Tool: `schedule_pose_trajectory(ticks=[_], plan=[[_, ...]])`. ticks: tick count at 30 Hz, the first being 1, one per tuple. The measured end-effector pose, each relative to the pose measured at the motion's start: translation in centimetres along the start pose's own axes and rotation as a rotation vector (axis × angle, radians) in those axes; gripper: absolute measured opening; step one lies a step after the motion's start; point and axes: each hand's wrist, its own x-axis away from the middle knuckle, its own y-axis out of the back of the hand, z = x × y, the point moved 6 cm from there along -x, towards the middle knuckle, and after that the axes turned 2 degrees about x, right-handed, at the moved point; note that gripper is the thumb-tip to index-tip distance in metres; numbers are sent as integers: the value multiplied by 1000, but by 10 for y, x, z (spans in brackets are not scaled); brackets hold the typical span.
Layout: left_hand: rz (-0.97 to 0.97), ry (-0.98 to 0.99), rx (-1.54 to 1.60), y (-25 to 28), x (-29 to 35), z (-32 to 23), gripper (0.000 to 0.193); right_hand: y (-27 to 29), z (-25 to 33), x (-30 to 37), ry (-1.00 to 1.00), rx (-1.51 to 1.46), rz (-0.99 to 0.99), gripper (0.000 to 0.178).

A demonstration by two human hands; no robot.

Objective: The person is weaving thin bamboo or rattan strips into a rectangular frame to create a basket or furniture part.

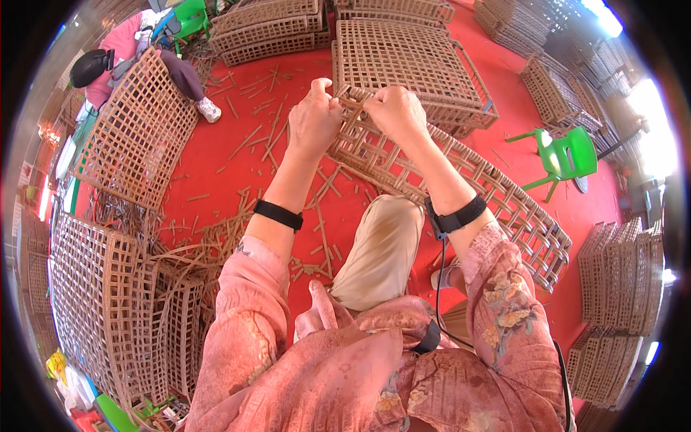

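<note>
A long woven rattan basket (497, 198) with an open square lattice slants from between my hands toward the lower right, past my right forearm. At its far end my left hand (314, 121) is closed beside the corner, its fingers curled and hiding what they grip. My right hand (397, 114) is closed on the rim at that same end, knuckles up. A short brown cane strip (351, 105) shows between the two hands. My trousered knee (381, 248) is below the basket's near side.
Finished lattice baskets (407, 61) are stacked ahead, with more stacks (622, 273) at right. A large woven piece (93, 288) stands at left by loose cane strips (216, 237). Cane scraps litter the red floor (223, 155). A green chair (565, 157) is at right; another person (122, 47) works upper left.
</note>
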Motion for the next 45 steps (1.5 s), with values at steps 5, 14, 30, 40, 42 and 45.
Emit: schedule_pose_trajectory(ticks=[5, 14, 30, 40, 42, 45], plan=[[-44, 273, 420, -6, -2, 49, 33, -9, 16, 1, 40, -14, 44, 24], [-22, 322, 540, -16, -1, 50, 34, -3, 12, 13, 107, -131, -46, 31], [5, 344, 531, -28, 3, 56, 34, -12, 26, 9, 197, -33, -33, 28], [29, 399, 585, -31, 6, 59, 32, -26, 44, 1, 163, 123, -33, 27], [25, 416, 932, -37, 5, 57, 34, -24, 49, -1, 115, 206, -37, 22], [158, 524, 1149, -39, -5, 46, 25, -15, 48, 7, 55, 126, 44, 24]])
